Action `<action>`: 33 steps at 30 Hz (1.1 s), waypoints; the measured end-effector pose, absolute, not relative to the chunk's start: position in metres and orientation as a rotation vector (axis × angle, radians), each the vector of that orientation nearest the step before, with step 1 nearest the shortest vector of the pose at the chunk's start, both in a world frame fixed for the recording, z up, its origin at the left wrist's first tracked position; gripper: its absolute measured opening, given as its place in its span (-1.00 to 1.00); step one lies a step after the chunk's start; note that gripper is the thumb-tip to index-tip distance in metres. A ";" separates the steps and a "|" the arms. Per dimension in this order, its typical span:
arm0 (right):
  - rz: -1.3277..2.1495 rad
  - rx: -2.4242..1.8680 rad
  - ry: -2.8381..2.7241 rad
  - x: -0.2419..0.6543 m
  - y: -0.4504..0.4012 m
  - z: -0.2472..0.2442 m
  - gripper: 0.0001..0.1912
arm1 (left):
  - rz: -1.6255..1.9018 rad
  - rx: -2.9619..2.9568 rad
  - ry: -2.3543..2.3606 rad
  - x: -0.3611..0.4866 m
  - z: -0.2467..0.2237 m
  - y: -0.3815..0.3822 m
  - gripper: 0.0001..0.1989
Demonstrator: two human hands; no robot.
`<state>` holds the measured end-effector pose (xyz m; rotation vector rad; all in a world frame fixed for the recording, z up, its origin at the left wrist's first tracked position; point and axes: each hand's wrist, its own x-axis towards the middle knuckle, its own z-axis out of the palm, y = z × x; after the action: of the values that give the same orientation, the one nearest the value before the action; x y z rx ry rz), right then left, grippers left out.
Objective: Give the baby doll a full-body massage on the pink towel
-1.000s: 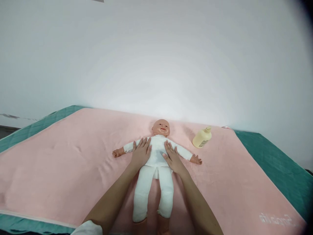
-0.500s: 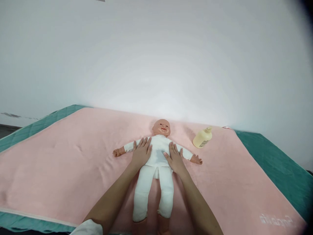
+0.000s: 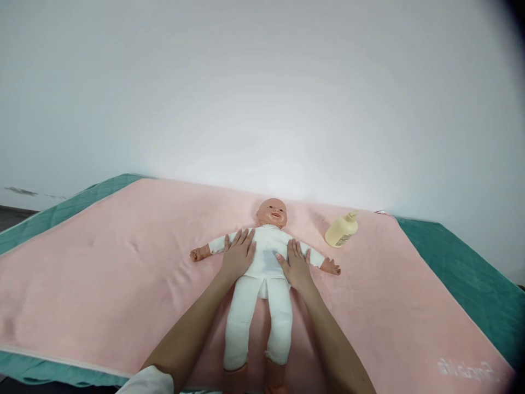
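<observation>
A baby doll (image 3: 266,251) in a white cloth suit lies on its back, head toward the wall, arms stretched out and legs toward me. My left hand (image 3: 238,255) lies flat on the left side of its chest, fingers spread. On the right side of the torso rests my right hand (image 3: 297,267), fingers extended and thumb pointing inward. Between the hands a greyish patch shows on the white cloth. Neither hand grips anything.
A pale yellow pump bottle (image 3: 342,230) leans at the doll's right, beyond its outstretched arm. Under both lies a pink blanket (image 3: 123,273) over a green quilted cover (image 3: 463,268). A white wall (image 3: 262,98) rises behind.
My right hand has shifted very slightly to the right on the doll's torso. My left hand stays in place, and the whole view has moved a little.
</observation>
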<state>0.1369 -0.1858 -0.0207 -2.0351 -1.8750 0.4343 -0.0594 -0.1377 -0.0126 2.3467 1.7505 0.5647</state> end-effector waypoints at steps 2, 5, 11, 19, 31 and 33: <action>0.441 -2.032 -1.875 0.137 -0.186 -0.020 -0.08 | 0.570 2.346 1.735 -0.060 -0.013 -0.137 -0.48; 0.452 -2.034 -1.873 0.137 -0.186 -0.020 -0.06 | 0.584 2.346 1.665 -0.066 -0.013 -0.133 -0.49; 0.479 -2.047 -1.873 0.138 -0.185 -0.019 -0.08 | 0.668 2.373 1.462 -0.082 -0.013 -0.120 -0.52; 0.497 -2.056 -1.875 0.137 -0.187 -0.017 -0.14 | 0.793 2.397 1.371 -0.087 -0.017 -0.112 -0.57; 0.452 -1.789 -1.749 0.148 -0.189 -0.034 -0.25 | 0.924 2.344 1.288 -0.088 -0.025 -0.107 -0.59; 0.452 -1.648 -1.671 0.155 -0.194 -0.039 -0.31 | 0.972 2.306 1.263 -0.088 -0.023 -0.107 -0.60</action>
<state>0.1550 -0.1937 -0.0390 -1.6476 -1.6712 0.4524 -0.0877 -0.1072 -0.0231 2.3057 1.2629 0.9718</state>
